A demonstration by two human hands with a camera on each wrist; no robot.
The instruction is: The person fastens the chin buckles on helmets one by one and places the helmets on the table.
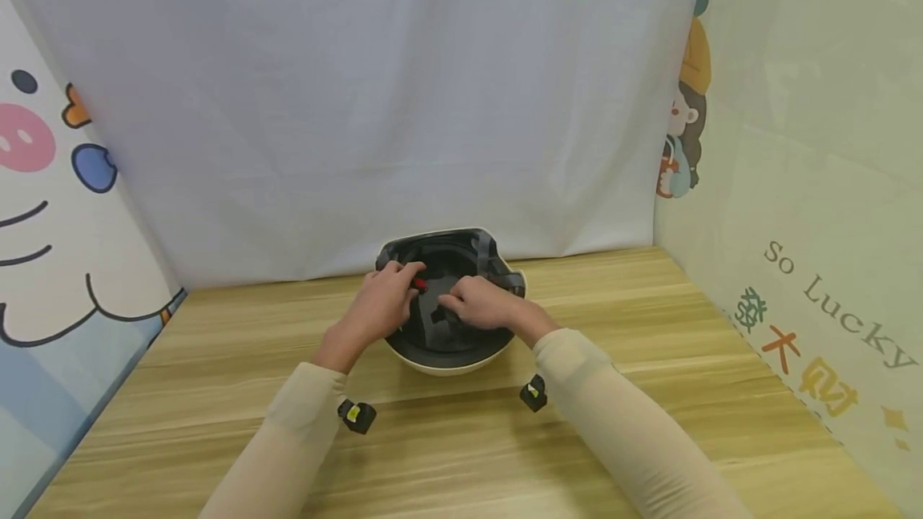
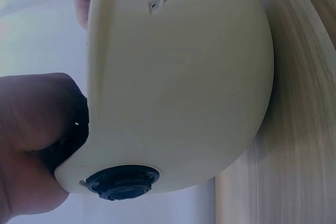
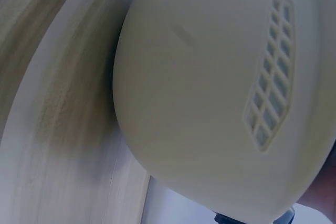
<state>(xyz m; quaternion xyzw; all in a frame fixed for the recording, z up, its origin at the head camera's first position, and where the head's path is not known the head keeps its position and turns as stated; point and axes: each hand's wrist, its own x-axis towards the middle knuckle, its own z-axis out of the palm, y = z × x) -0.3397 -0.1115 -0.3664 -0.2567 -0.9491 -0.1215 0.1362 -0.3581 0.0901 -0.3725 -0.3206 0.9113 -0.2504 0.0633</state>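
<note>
A cream helmet [image 1: 441, 369] lies upside down, its black lining [image 1: 440, 251] facing up. Round vents [image 3: 273, 77] in a lattice and a black round knob [image 2: 123, 181] mark its outer shell. My left hand [image 1: 382, 300] reaches over the left rim and grips the black padding [image 2: 79, 129] there, a small red piece [image 1: 420, 285] showing by its fingertips. Over the right part of the opening, my right hand [image 1: 486, 303] has its fingers curled and its thumb pointing left; what lies under those fingers is hidden, so I cannot tell whether it holds anything.
The helmet stands on a wood-grain table [image 1: 620, 319], close to a hanging white cloth [image 1: 360, 102] at the back. Printed panels flank the table: a cartoon panel [image 1: 58, 223] at left and a lettered wall [image 1: 815, 263] at right. Small black devices [image 1: 356, 415] hang at both wrists.
</note>
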